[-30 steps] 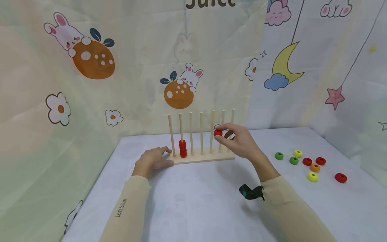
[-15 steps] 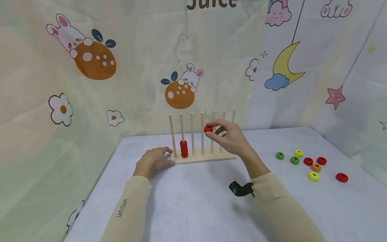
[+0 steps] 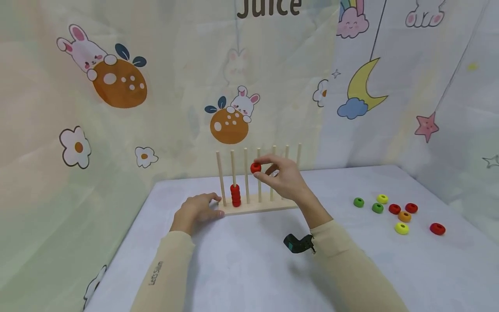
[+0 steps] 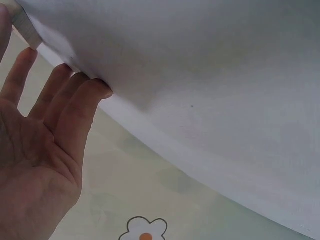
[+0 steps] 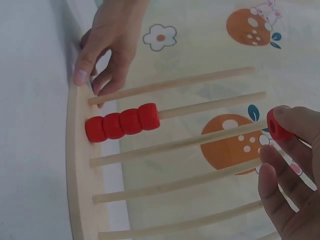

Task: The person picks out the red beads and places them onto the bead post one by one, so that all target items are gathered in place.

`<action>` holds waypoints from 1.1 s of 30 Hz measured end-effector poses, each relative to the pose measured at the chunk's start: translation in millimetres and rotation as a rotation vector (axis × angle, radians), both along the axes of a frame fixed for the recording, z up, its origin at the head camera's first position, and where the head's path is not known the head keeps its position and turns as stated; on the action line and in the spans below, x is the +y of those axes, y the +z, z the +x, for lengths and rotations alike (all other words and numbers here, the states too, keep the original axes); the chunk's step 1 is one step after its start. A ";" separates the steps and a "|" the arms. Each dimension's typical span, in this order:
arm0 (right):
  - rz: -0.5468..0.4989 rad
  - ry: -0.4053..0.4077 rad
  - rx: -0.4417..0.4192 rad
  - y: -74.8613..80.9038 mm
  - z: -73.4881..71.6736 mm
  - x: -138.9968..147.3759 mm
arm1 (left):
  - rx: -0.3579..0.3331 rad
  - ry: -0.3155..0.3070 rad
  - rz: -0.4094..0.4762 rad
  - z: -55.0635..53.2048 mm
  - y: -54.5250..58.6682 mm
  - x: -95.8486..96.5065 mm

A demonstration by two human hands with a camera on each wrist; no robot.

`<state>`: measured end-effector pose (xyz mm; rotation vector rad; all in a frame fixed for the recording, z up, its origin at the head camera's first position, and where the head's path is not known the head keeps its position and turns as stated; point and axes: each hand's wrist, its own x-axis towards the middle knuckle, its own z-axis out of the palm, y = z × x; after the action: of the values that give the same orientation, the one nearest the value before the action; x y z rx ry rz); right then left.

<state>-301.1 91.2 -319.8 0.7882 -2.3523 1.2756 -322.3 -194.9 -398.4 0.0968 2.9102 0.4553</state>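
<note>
A wooden peg rack (image 3: 259,208) with a row of upright pegs stands toward the back of the table. Several red beads (image 3: 235,196) are stacked on its second peg from the left. At the rack's left end, my left hand (image 3: 196,213) holds the base between thumb and fingers, its other fingertips resting on the table in the left wrist view. My right hand (image 3: 284,177) pinches a single red bead (image 3: 255,167) between thumb and fingers, up near the peg tops. In the right wrist view the bead's hole shows, close to the third peg's tip; contact is unclear.
Loose green, yellow, red and orange beads (image 3: 404,216) lie scattered on the right of the white table (image 3: 249,268). A printed cloth backdrop (image 3: 175,108) hangs behind the rack. A small black device (image 3: 298,244) is attached at my right wrist.
My right hand has carried the pinched bead leftward along the row of pegs, from near the fifth and sixth pegs to around the fourth. The left hand stays on the rack's end.
</note>
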 end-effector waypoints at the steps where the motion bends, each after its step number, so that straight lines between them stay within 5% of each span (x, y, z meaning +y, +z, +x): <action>1: -0.007 -0.007 0.005 0.4 -0.4 0.3 | 0.000 0.001 0.001 -0.8 -0.5 1.9; 16: -0.100 0.037 0.108 7.7 -8.2 -30.2 | 0.023 -0.028 -0.024 -3.2 -0.5 1.2; 33: -0.230 0.068 0.013 10.6 -19.8 -51.6 | 0.006 0.021 0.014 -2.3 -2.5 3.9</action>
<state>-320.9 39.6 -309.2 0.8050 -2.1350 1.5303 -324.6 -191.0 -400.9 0.0706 2.9171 0.4802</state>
